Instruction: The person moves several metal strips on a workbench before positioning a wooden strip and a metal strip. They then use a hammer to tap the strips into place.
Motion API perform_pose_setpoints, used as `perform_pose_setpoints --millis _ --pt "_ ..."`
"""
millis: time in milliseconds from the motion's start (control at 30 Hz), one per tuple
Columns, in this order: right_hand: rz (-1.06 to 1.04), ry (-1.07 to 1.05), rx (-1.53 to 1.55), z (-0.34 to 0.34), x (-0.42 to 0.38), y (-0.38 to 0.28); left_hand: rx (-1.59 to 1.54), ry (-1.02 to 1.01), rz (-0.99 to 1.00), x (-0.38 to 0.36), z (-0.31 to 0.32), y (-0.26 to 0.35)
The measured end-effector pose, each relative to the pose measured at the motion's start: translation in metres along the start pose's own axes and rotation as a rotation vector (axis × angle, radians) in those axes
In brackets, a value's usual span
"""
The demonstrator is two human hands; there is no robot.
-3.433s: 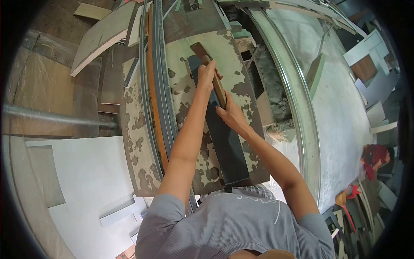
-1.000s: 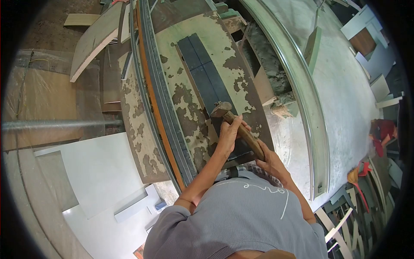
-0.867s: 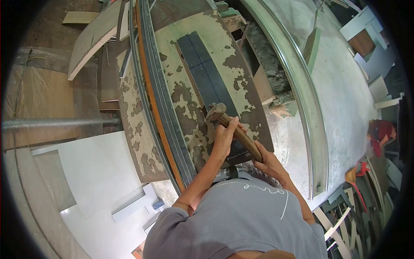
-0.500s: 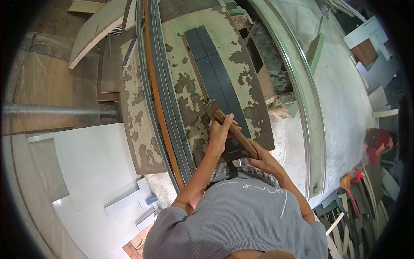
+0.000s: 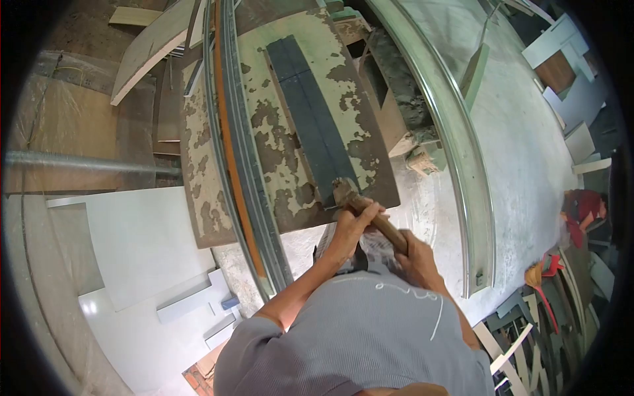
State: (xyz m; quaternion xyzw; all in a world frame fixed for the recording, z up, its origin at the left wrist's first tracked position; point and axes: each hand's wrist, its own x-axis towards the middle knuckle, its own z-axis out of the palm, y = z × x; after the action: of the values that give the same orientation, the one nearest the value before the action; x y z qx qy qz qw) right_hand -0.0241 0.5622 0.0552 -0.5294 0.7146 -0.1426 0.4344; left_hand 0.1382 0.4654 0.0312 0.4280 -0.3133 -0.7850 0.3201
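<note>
- We see a hammer (image 5: 366, 214) with a wooden handle, its metal head resting at the near end of a long dark strip (image 5: 309, 122)
- The left hand (image 5: 356, 221) has its grip closed around the handle just behind the head; the right hand (image 5: 415, 254) has its grip closed on the handle's rear end
- The dark strip runs away from the grip, lying on a board with peeling pale-green paint (image 5: 277, 165)
- Left of the grip, a metal rail (image 5: 241, 165) runs alongside the board
- Right of the grip lies the dusty grey table (image 5: 522, 165)
- Farther left, white panels (image 5: 132, 244) lie flat
</note>
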Motion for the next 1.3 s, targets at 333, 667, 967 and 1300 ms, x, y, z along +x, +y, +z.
perform_pose_setpoints --millis 333,667,967,1300 --pt "0.04 0.019 0.098 0.02 -0.015 0.045 0.019 0.02 -0.027 -0.008 0.011 -0.038" --pt "-0.001 -0.022 0.076 0.029 -0.014 0.036 0.063 0.078 0.043 -0.014 -0.003 -0.045" --pt "-0.109 -0.05 0.037 0.047 0.0 0.022 0.025 0.18 0.132 -0.015 -0.031 -0.048" --pt "-0.127 -0.031 -0.001 0.048 -0.002 0.016 -0.095 0.201 0.177 -0.015 -0.022 -0.049"
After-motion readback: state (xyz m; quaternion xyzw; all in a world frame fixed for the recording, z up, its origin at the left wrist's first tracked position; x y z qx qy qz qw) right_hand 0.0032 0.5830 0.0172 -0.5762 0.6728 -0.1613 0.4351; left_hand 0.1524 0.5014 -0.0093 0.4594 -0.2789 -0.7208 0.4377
